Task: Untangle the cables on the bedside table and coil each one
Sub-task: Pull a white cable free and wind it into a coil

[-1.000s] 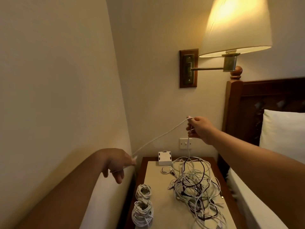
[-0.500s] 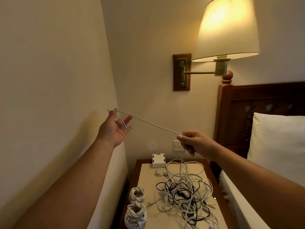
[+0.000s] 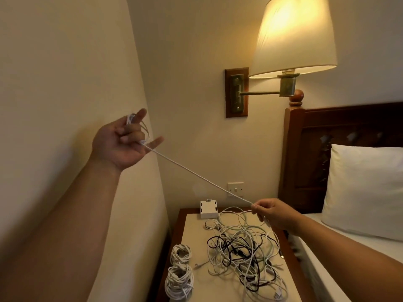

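A white cable (image 3: 196, 174) runs taut between my two hands. My left hand (image 3: 124, 142) is raised near the left wall, with loops of that cable wound round its spread thumb and little finger and the middle fingers curled in. My right hand (image 3: 272, 212) pinches the cable low over the bedside table (image 3: 196, 225). From there the cable drops into a tangle of white and black cables (image 3: 244, 249) on the table. Two coiled white cables (image 3: 181, 253) (image 3: 179, 282) lie at the table's left front.
A small white box (image 3: 209, 209) stands at the back of the table, below a wall switch (image 3: 235, 189). A lit wall lamp (image 3: 294, 38) hangs above. The wooden headboard (image 3: 340, 153), a pillow (image 3: 366, 190) and the bed are on the right; a wall is close on the left.
My left hand rose from table height to near the wall and took turns of cable round its fingers. My right hand came down toward the table, still pinching the cable.
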